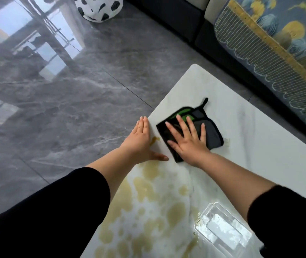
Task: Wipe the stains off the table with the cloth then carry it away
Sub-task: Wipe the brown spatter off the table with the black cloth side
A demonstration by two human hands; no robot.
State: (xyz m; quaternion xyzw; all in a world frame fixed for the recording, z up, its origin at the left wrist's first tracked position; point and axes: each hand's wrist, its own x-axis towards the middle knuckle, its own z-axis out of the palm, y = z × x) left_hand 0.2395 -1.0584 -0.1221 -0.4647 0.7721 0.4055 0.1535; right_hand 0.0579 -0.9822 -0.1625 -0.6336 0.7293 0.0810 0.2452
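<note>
A black, grey and green cloth [211, 132] lies flat on the white marble table [250, 131]. My right hand [187, 140] presses on it with fingers spread, palm down. My left hand [141, 141] rests flat along the table's left edge, fingers together, thumb pointing toward the cloth. Yellowish stains [148, 198] spread in many blotches over the near part of the table, and one small blotch [155, 140] sits between my two hands.
A clear plastic box [223, 228] stands on the table near my right forearm. A sofa with a blue and yellow patterned cover [278, 40] runs along the far right. A black-and-white spotted object [98, 7] sits on the glossy grey floor [64, 108].
</note>
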